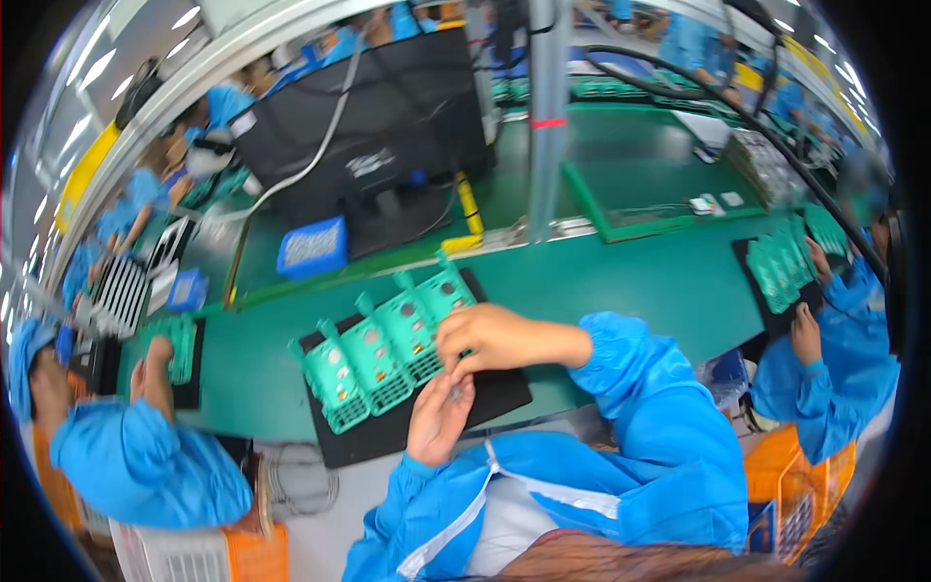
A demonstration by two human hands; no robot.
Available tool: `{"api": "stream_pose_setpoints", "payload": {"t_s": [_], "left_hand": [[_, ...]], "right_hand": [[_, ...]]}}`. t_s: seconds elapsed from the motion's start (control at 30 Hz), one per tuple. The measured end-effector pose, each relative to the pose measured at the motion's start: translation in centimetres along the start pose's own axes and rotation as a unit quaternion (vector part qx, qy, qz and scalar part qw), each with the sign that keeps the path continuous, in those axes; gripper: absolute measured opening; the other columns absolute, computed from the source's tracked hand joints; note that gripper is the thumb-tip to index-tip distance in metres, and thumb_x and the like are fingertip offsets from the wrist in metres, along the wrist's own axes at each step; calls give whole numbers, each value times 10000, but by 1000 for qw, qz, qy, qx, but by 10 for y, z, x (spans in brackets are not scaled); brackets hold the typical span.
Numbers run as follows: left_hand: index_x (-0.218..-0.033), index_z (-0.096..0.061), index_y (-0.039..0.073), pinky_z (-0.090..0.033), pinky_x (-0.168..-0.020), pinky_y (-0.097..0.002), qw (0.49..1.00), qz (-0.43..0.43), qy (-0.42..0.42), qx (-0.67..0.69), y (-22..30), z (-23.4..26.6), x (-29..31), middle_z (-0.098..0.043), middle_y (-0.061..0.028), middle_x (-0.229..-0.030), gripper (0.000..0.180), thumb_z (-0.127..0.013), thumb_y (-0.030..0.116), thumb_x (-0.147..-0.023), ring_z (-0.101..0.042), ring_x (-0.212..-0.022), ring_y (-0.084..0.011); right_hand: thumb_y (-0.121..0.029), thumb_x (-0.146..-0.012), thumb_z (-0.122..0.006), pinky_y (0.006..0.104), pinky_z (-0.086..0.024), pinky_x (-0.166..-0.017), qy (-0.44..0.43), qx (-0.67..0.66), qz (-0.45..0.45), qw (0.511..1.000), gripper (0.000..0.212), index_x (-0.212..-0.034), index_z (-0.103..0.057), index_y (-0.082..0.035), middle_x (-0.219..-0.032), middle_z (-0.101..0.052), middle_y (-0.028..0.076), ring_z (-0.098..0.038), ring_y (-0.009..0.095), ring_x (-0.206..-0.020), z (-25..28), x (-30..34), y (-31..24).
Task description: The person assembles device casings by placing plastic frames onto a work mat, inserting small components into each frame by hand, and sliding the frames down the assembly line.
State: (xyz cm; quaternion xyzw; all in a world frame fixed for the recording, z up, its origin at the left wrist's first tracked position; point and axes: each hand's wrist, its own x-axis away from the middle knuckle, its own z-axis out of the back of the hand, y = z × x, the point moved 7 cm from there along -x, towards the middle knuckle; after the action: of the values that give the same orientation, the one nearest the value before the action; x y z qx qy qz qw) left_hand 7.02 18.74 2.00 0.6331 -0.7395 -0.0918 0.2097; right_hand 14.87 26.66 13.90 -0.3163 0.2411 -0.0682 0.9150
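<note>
Well, four green holders [371, 351] sit side by side on a black mat [351, 448], left of and beyond the hands. Next, the left hand [438, 419] is cupped, loosely curled. Above it, the right hand [499, 337] pinches nearly closed; whether either holds anything, I cannot tell.

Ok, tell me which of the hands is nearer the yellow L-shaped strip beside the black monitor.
Right. The right hand is below the yellow L-shaped strip in the picture, apart from it; the left hand is lower and farther from it.
</note>
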Motion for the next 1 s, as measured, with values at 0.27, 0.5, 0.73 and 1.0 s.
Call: {"api": "stream_pose_setpoints", "payload": {"t_s": [0.27, 0.5, 0.73, 1.0], "left_hand": [[-1110, -559, -19, -513, -862, -287, 999, -22, 30, -12, 26, 32, 8, -613, -112, -1067, 218, -553, 115, -939, -605, -977, -176], [-1088, -580, 0, -507, -867, -295, 999, -27, 17, -13, 31, 34, 13, -608, -86, -1046, 200, -577, 117, -926, -594, -984, -166], [-1073, -581, -2, -502, -864, -290, 1000, -4, 13, 3, 24, 33, 20, -604, -78, -1029, 191, -571, 124, -930, -587, -971, -159], [-1058, -577, -5, -500, -851, -285, 999, 3, 7, 39, 19, 26, 22, -593, -74, -1012, 178, -558, 124, -937, -576, -944, -155]], "right_hand": [[-204, -717, -732, 383, -474, -800, 11, 111, -14, 994, 203, -882, -671, -102, -909, -635, 35, -604, 252, -897, -8, -22, -15], [-174, -729, -709, 369, -451, -737, 10, 201, 21, 979, 137, -836, -660, -105, -866, -604, 25, -586, 236, -841, -30, -27, -29], [-157, -709, -711, 353, -428, -663, 11, 262, 14, 965, 139, -816, -636, -113, -847, -586, 21, -574, 215, -801, -37, -21, -47], [-150, -722, -684, 342, -427, -652, 4, 318, 36, 947, 114, -794, -617, -92, -828, -578, 24, -570, 208, -785, -43, -20, -62]]}}
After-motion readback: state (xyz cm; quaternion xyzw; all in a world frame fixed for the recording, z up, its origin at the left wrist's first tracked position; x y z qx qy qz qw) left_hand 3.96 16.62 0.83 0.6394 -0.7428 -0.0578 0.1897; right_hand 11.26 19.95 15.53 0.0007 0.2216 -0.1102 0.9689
